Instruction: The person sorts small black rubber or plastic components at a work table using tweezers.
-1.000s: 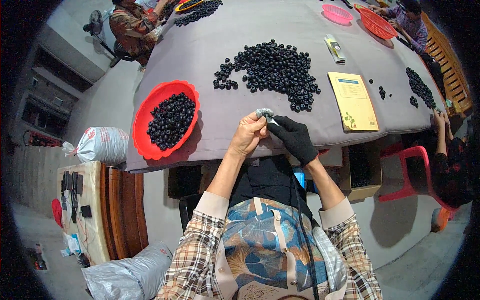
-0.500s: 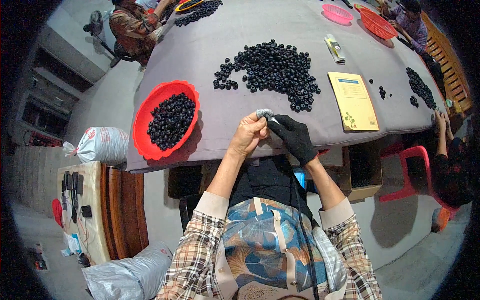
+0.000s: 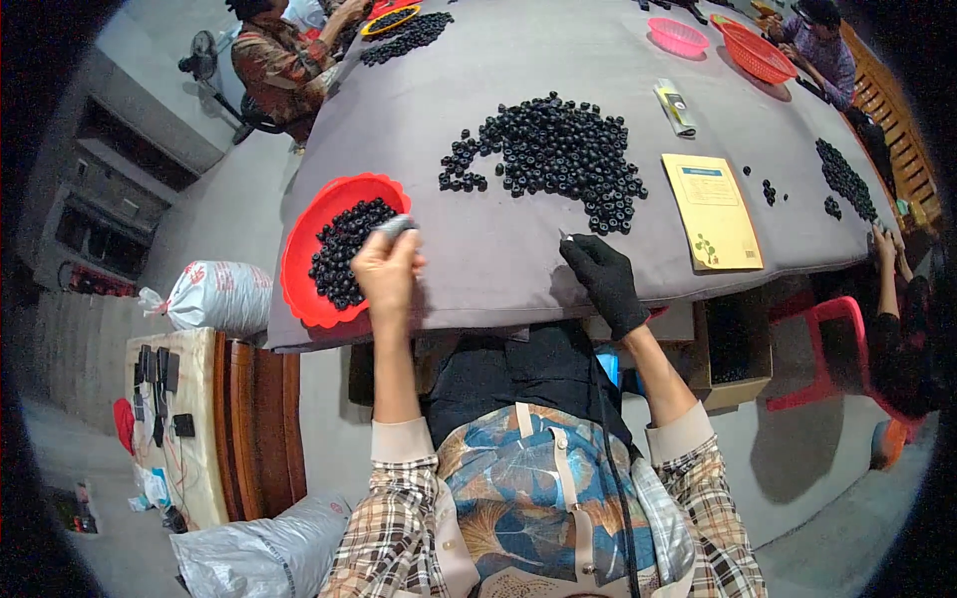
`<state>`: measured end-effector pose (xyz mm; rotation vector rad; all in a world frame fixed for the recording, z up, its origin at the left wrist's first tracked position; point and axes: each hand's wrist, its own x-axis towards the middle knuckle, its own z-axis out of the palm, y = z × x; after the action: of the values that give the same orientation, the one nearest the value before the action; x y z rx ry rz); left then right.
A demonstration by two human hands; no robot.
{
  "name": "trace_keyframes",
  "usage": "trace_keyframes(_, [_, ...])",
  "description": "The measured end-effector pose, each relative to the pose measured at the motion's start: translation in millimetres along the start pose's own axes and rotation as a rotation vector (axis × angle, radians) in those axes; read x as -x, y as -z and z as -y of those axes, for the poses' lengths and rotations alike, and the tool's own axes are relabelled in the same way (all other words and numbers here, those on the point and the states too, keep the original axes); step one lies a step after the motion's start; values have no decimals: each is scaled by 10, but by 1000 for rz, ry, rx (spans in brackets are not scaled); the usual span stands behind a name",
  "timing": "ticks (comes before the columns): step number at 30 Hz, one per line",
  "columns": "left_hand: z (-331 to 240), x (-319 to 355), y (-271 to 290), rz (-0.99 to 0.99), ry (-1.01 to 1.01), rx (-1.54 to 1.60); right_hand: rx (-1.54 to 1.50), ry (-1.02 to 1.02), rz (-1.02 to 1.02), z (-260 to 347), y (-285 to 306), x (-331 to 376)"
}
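Note:
My left hand (image 3: pixel 391 267) is bare, with a grey cover on a fingertip, and hangs over the right side of a red scalloped bowl (image 3: pixel 303 231). Its fingers are pinched together; whatever they hold is hidden. Small round black pieces (image 3: pixel 345 249) fill the middle of the bowl. Over the table's near part, my right hand (image 3: pixel 606 284) wears a black glove and closes on a small thin tool (image 3: pixel 565 235), of which only the pale pointed tip shows. Beyond it spreads a heap of the same black pieces (image 3: pixel 558 149), many with a lighter ring on top.
A yellow booklet (image 3: pixel 713 214) and a pale packet (image 3: pixel 675 108) lie right of the heap on the grey tablecloth (image 3: pixel 478 259). Pink (image 3: pixel 678 38) and red baskets (image 3: pixel 758 55) stand far right. Other people work around the table. A white sack (image 3: pixel 221 295) sits at left.
My hands were together at the table's near edge. The left has moved left to the bowl; the right has drawn slightly right with the tool. The whole view has shifted a little.

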<state>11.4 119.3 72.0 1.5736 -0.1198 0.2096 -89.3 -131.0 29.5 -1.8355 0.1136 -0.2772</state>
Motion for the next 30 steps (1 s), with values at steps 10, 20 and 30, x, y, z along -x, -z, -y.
trace_keyframes(10, [90,25,-405,74,-421,-493,487,633,-392,-304,192,-105])
trace_keyframes(20, [412,362,-1646,490,-414,-466,185,213,-429,-102,194,12])
trace_keyframes(30, [410,405,-1953,491,-464,-720,218,347,-405,-120,198,-22])
